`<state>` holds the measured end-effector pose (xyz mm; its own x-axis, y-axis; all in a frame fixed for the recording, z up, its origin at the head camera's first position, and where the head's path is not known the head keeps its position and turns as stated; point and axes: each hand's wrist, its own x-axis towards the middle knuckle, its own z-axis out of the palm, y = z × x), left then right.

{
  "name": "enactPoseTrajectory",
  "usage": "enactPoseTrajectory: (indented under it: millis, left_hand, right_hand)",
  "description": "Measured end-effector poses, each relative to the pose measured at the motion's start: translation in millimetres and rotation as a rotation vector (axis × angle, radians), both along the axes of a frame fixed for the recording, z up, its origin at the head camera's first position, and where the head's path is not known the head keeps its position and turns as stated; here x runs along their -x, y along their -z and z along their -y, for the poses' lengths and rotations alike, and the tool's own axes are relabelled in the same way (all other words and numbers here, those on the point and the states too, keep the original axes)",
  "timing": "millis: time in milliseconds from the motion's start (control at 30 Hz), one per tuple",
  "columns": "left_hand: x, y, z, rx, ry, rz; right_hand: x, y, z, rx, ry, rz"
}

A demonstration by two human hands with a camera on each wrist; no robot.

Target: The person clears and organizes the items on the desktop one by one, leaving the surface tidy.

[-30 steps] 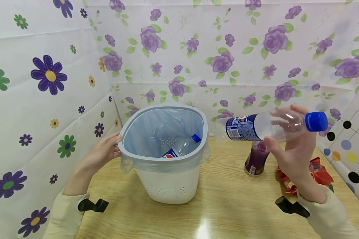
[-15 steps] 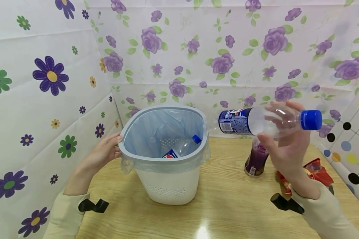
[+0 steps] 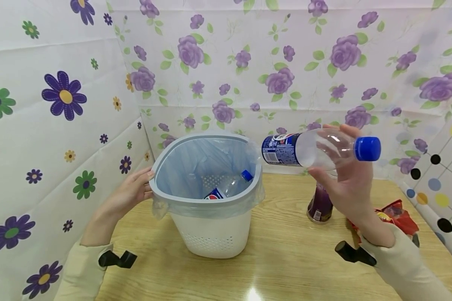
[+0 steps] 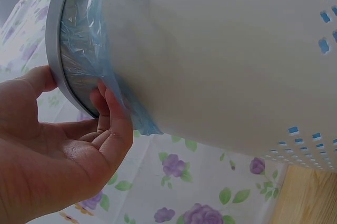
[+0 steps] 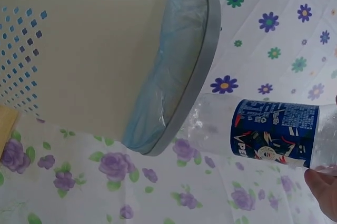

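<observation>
A clear plastic bottle (image 3: pixel 309 148) with a blue cap and dark blue label lies sideways in my right hand (image 3: pixel 348 179), thumb below and fingers behind it. Its base is at the right rim of a white trash bin (image 3: pixel 214 234); in the right wrist view the bottle's label (image 5: pixel 276 132) shows beside the grey rim (image 5: pixel 208 40). My left hand (image 3: pixel 132 190) grips the bin's left rim, thumb on the rim and fingers curled under it, as the left wrist view shows. A light blue bag (image 3: pixel 181 167) lines the bin, and another blue-capped bottle (image 3: pixel 229 186) lies inside.
A bottle with dark purple contents (image 3: pixel 320 205) stands on the wooden table (image 3: pixel 286 259), right of the bin. Behind my right wrist lies a crumpled red wrapper (image 3: pixel 399 217), partly hidden. Flower-patterned sheets (image 3: pixel 241 75) close off the back and left.
My right hand has carried the clear bottle leftward, bringing its base to the bin's right rim. My left hand and the bin have stayed in place.
</observation>
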<state>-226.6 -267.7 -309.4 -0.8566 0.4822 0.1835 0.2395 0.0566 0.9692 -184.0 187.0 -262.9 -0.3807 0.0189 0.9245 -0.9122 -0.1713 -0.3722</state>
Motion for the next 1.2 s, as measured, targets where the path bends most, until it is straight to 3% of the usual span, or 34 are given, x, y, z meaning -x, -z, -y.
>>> enactPoseTrajectory:
  millis: [167,467,567,800,1033,1200]
  left_hand:
    - [-0.5,-1.1,0,0.006,-0.001,0.004]
    - [-0.5,-1.9,-1,-0.002,-0.01,0.012]
    - [-0.4,-2.3,-2,0.007,-0.019,0.015]
    - [0.5,-2.6,-2,0.009,-0.019,0.02]
    - [1.1,-3.0,-1,0.007,-0.022,0.02]
    - [-0.2,-2.3,-1,0.012,-0.021,0.021]
  right_hand:
    - [2.0,1.9,5,-0.113,0.017,0.035]
    - [4.7,7.7,16,-0.442,0.211,0.111]
    - [7.7,6.0,21,-0.443,0.189,0.133]
    - [20.4,0.2,36,-0.449,0.176,0.088]
    - [35.2,-1.0,46,-0.567,0.247,0.138]
    - [41.8,-2.9,56,-0.595,0.186,0.21]
